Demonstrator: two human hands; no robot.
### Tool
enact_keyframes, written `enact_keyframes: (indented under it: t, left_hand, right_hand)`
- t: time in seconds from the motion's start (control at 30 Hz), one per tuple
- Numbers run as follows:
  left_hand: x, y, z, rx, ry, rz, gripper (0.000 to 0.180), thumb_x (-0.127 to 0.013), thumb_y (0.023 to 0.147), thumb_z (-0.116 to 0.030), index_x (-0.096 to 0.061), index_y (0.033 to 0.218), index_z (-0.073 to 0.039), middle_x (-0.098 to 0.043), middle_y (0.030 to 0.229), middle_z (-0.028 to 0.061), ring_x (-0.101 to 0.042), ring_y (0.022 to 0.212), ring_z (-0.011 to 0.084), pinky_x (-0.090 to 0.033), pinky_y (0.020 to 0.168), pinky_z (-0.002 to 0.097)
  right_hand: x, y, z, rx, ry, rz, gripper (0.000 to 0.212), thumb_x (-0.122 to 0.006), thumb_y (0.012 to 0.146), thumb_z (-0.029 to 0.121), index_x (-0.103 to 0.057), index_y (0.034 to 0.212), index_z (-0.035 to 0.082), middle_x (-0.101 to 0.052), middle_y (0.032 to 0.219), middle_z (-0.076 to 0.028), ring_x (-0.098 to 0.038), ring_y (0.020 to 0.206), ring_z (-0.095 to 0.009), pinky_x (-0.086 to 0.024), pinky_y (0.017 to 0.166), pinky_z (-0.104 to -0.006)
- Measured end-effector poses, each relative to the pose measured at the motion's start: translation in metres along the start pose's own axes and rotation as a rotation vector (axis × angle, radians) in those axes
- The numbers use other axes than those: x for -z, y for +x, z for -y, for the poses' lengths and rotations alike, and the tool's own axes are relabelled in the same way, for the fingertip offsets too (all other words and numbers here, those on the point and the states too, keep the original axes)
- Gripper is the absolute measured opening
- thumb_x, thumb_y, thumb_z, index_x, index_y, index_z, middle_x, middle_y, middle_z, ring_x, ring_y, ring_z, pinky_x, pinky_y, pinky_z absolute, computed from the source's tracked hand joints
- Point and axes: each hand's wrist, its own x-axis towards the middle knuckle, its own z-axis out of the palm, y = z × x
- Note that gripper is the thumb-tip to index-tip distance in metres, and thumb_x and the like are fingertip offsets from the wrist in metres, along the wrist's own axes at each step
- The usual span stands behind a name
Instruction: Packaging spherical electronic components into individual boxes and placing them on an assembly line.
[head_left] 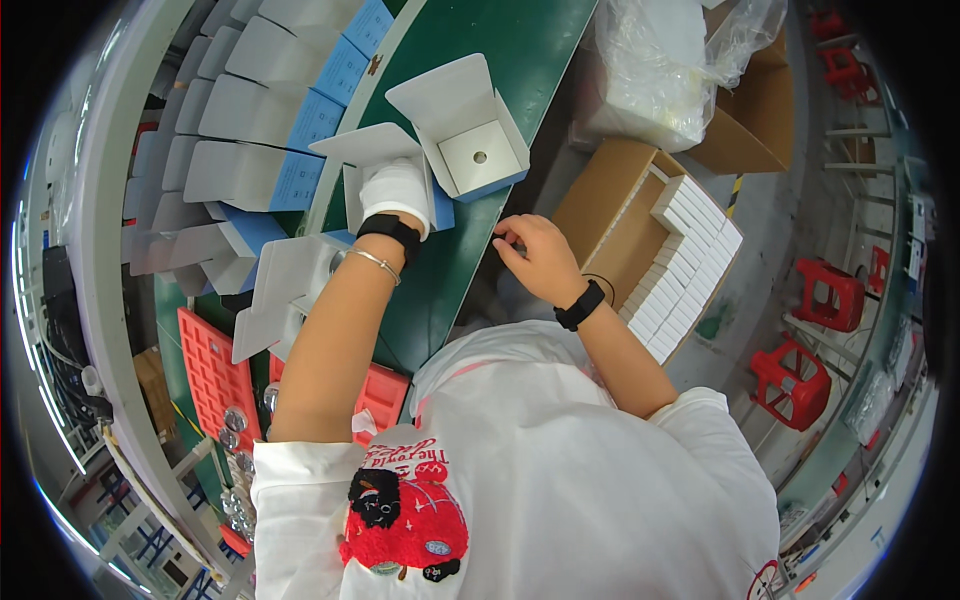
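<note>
My left hand (pixel 393 190), in a white glove, reaches down into an open box (pixel 360 145) with a white inside and blue outside. Its fingers are hidden by the glove and the box walls. Beside it on the green table (pixel 440 270) stands a second open box (pixel 470 140), its white insert (pixel 482 157) showing a round hole. At the table's edge is my bare right hand (pixel 543 260), fingers curled and thumb close to the index finger. A small dark spot shows at those fingertips, too small to name. Below my left forearm, another box (pixel 275 295) lies open with shiny round metal in it.
Rows of open blue-and-white boxes (pixel 255 110) line the left. Red trays (pixel 215 365) and silver round parts (pixel 235 425) sit nearer me. To my right, a cardboard carton (pixel 590 200) holds many small white boxes (pixel 685 265). Red stools (pixel 790 380) stand farther right.
</note>
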Motion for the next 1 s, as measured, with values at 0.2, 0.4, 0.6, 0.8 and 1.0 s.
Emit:
enact_keyframes:
  t: [0.2, 0.4, 0.6, 0.8, 1.0]
  left_hand:
    - [-0.001, 0.008, 0.012, 0.042, -0.113, 0.138, 0.028, -0.067, 0.077, -0.020, -0.071, 0.100, -0.005, -0.067, 0.110, 0.0204, -0.063, 0.105, 0.0372, -0.052, 0.088, 0.0432]
    - [-0.015, 0.015, 0.020, 0.039, -0.302, 0.037, 0.025, -0.067, 0.076, -0.022, -0.073, 0.097, -0.009, -0.066, 0.113, 0.0198, -0.062, 0.104, 0.0385, -0.051, 0.089, 0.0424]
    - [-0.019, 0.000, 0.023, -0.019, -0.447, -0.206, 0.050, -0.071, 0.074, -0.030, -0.061, 0.117, -0.007, -0.059, 0.128, 0.0196, -0.053, 0.123, 0.0335, -0.043, 0.100, 0.0386]
    - [-0.027, -0.006, 0.021, -0.040, -0.562, -0.228, 0.034, -0.068, 0.080, -0.028, -0.061, 0.104, -0.005, -0.067, 0.104, 0.0200, -0.066, 0.091, 0.0386, -0.054, 0.077, 0.0473]
    - [-0.019, -0.037, 0.018, -0.114, -0.283, -0.205, 0.032, -0.062, 0.084, -0.026, -0.057, 0.110, -0.007, -0.065, 0.108, 0.0216, -0.066, 0.093, 0.0393, -0.054, 0.080, 0.0475]
  right_hand:
    - [0.000, 0.000, -0.005, 0.038, -0.048, 0.029, 0.015, -0.065, 0.083, 0.012, -0.063, 0.093, 0.001, -0.061, 0.080, -0.012, -0.060, 0.078, -0.027, -0.049, 0.070, -0.0368]
    - [-0.006, 0.007, 0.025, 0.038, -0.081, 0.027, 0.017, -0.063, 0.081, 0.015, -0.064, 0.092, 0.002, -0.063, 0.082, -0.014, -0.060, 0.078, -0.032, -0.048, 0.071, -0.0412]
    - [-0.025, 0.054, 0.061, 0.195, -0.294, -0.031, 0.040, -0.062, 0.085, 0.021, -0.055, 0.119, 0.003, -0.064, 0.088, -0.019, -0.064, 0.080, -0.034, -0.051, 0.065, -0.0451]
    - [-0.054, 0.075, 0.050, 0.099, -0.204, -0.080, 0.021, -0.058, 0.086, 0.017, -0.052, 0.100, 0.001, -0.064, 0.074, -0.019, -0.063, 0.067, -0.039, -0.050, 0.059, -0.0487]
    - [-0.068, 0.057, 0.049, 0.071, -0.215, -0.112, 0.016, -0.056, 0.086, 0.015, -0.051, 0.094, 0.002, -0.062, 0.068, -0.020, -0.063, 0.066, -0.040, -0.049, 0.059, -0.0502]
